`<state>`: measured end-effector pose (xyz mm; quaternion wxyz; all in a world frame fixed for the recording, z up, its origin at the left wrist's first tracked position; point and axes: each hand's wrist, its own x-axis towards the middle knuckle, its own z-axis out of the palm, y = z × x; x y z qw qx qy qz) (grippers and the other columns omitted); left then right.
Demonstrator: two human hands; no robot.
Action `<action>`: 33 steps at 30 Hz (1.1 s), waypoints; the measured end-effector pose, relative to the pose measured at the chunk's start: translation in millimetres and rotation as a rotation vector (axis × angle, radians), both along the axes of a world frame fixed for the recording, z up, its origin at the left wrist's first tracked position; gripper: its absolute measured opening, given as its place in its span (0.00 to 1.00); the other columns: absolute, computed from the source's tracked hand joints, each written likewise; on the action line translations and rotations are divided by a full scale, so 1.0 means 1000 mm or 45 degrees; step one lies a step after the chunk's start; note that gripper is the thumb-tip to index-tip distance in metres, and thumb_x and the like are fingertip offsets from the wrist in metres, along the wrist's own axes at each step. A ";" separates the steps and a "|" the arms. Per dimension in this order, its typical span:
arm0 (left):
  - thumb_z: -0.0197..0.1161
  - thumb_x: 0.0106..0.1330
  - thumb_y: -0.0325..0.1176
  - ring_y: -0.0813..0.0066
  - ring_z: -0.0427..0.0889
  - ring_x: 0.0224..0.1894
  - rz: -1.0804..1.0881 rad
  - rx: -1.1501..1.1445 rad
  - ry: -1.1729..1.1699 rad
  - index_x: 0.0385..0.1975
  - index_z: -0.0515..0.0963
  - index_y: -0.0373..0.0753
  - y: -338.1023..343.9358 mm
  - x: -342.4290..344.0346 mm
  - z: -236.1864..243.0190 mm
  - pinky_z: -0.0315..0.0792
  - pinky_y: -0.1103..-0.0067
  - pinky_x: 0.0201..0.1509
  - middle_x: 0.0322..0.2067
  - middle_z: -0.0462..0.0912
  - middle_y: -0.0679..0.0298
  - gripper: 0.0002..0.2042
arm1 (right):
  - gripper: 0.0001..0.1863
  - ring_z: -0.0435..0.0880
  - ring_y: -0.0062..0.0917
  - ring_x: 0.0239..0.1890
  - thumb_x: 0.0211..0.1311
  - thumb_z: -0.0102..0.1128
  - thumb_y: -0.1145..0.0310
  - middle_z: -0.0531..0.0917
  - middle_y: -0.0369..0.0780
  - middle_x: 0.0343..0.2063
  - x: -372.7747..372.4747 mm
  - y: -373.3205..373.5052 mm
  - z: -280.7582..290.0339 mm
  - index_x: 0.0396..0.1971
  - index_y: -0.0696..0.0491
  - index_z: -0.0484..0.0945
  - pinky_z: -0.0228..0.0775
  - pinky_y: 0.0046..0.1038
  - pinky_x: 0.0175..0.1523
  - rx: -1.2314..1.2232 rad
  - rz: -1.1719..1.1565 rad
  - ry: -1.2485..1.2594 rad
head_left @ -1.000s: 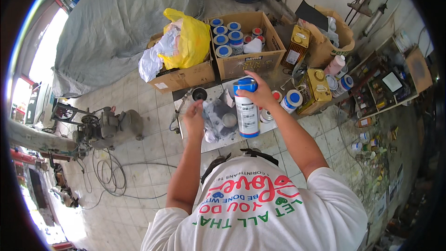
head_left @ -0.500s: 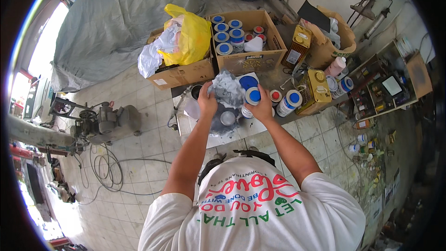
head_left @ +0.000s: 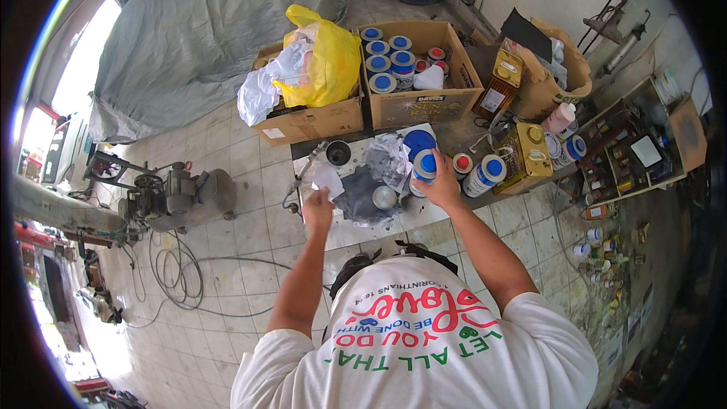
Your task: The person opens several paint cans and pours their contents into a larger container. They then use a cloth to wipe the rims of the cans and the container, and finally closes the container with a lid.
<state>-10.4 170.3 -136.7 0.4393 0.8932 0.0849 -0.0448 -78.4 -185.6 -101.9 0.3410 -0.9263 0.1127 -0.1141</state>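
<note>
Between the thumb and fingers of my left hand [head_left: 319, 209] is the lower edge of a small white piece of paper [head_left: 328, 180]. My right hand [head_left: 445, 183] is wrapped round a white can with a blue lid [head_left: 425, 163], held upright. Left of that can, a crumpled grey-stained rag or paper [head_left: 388, 160] lies on the white board [head_left: 348, 238]. A small round pale cup [head_left: 384, 197] stands on a dark grey stain nearby. Behind the can is a round blue lid [head_left: 419, 144]. A dark-mouthed round container [head_left: 338, 153] sits near the board's far left corner.
Right of my hand stand a red-capped can [head_left: 462, 163], another blue-lidded can [head_left: 485, 175] and a gold tin [head_left: 532, 153]. Beyond are a carton of cans [head_left: 425, 110] and a carton [head_left: 318, 122] with a yellow bag [head_left: 331, 68]. A compressor [head_left: 189, 198] and hose lie left.
My left hand has left the crumpled rag, moved toward me and taken the white paper. The rag now lies flatter on the board. My right hand stays on the blue-lidded can.
</note>
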 end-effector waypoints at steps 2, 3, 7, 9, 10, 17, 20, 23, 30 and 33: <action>0.60 0.75 0.43 0.64 0.89 0.43 0.127 -0.156 -0.199 0.54 0.84 0.38 0.054 0.023 -0.034 0.79 0.66 0.54 0.45 0.90 0.55 0.18 | 0.55 0.70 0.55 0.66 0.51 0.82 0.51 0.64 0.57 0.68 0.003 0.009 0.009 0.76 0.48 0.59 0.70 0.47 0.67 0.009 0.015 -0.017; 0.59 0.76 0.50 0.61 0.88 0.49 0.193 -0.235 -0.301 0.59 0.82 0.40 0.072 0.028 -0.045 0.78 0.63 0.59 0.49 0.89 0.54 0.23 | 0.53 0.70 0.55 0.66 0.51 0.82 0.51 0.64 0.57 0.68 0.005 0.016 0.015 0.75 0.48 0.60 0.69 0.47 0.68 0.011 0.026 -0.025; 0.48 0.73 0.70 0.56 0.63 0.76 -0.022 -2.150 0.372 0.76 0.63 0.43 0.055 0.040 0.020 0.55 0.54 0.78 0.75 0.65 0.52 0.42 | 0.43 0.70 0.55 0.67 0.58 0.78 0.56 0.67 0.56 0.67 -0.014 0.044 0.049 0.70 0.54 0.68 0.65 0.48 0.70 -0.207 -0.172 -0.400; 0.43 0.70 0.76 0.54 0.57 0.79 -0.362 -2.561 0.444 0.79 0.56 0.43 0.025 0.024 0.075 0.49 0.50 0.80 0.79 0.57 0.53 0.48 | 0.38 0.70 0.54 0.67 0.61 0.75 0.58 0.70 0.55 0.66 -0.021 0.074 0.087 0.67 0.57 0.71 0.63 0.49 0.71 0.015 -0.085 -0.580; 0.40 0.68 0.79 0.53 0.58 0.79 -0.317 -2.564 0.470 0.79 0.56 0.43 0.007 0.014 0.101 0.50 0.48 0.79 0.78 0.59 0.52 0.50 | 0.34 0.70 0.53 0.69 0.64 0.72 0.59 0.73 0.55 0.66 -0.023 0.094 0.099 0.65 0.60 0.72 0.61 0.48 0.73 0.124 0.035 -0.579; 0.41 0.76 0.69 0.52 0.59 0.79 -0.831 -2.400 0.606 0.80 0.50 0.40 -0.090 -0.032 0.093 0.53 0.56 0.81 0.79 0.54 0.50 0.44 | 0.35 0.63 0.51 0.76 0.71 0.62 0.54 0.70 0.55 0.70 0.029 0.202 0.107 0.71 0.57 0.68 0.52 0.49 0.78 -0.132 0.215 -0.663; 0.43 0.79 0.62 0.50 0.57 0.79 -0.602 -1.622 0.435 0.81 0.48 0.38 -0.088 -0.057 0.144 0.52 0.59 0.81 0.79 0.53 0.49 0.41 | 0.31 0.65 0.44 0.76 0.78 0.51 0.53 0.71 0.53 0.70 0.063 0.156 0.098 0.71 0.57 0.68 0.55 0.45 0.77 0.333 0.159 -0.549; 0.46 0.80 0.56 0.47 0.55 0.80 -0.942 -1.002 -0.179 0.79 0.53 0.35 -0.081 -0.068 0.150 0.50 0.59 0.82 0.79 0.54 0.47 0.37 | 0.27 0.66 0.35 0.75 0.83 0.44 0.55 0.72 0.49 0.71 0.079 0.120 0.054 0.70 0.57 0.69 0.60 0.39 0.76 1.132 -0.441 -0.304; 0.56 0.75 0.53 0.47 0.79 0.59 -1.227 -0.142 -1.275 0.59 0.80 0.37 -0.006 0.071 0.095 0.65 0.54 0.67 0.61 0.81 0.51 0.26 | 0.24 0.75 0.33 0.68 0.83 0.45 0.55 0.75 0.44 0.68 -0.009 0.208 0.112 0.67 0.54 0.71 0.72 0.40 0.67 2.184 0.153 0.204; 0.70 0.67 0.38 0.57 0.83 0.56 -0.752 0.156 -1.245 0.47 0.87 0.41 0.049 0.131 0.063 0.70 0.58 0.64 0.52 0.87 0.59 0.13 | 0.18 0.83 0.30 0.56 0.81 0.51 0.60 0.81 0.42 0.60 -0.057 0.173 0.097 0.61 0.54 0.74 0.78 0.34 0.53 2.022 0.457 0.416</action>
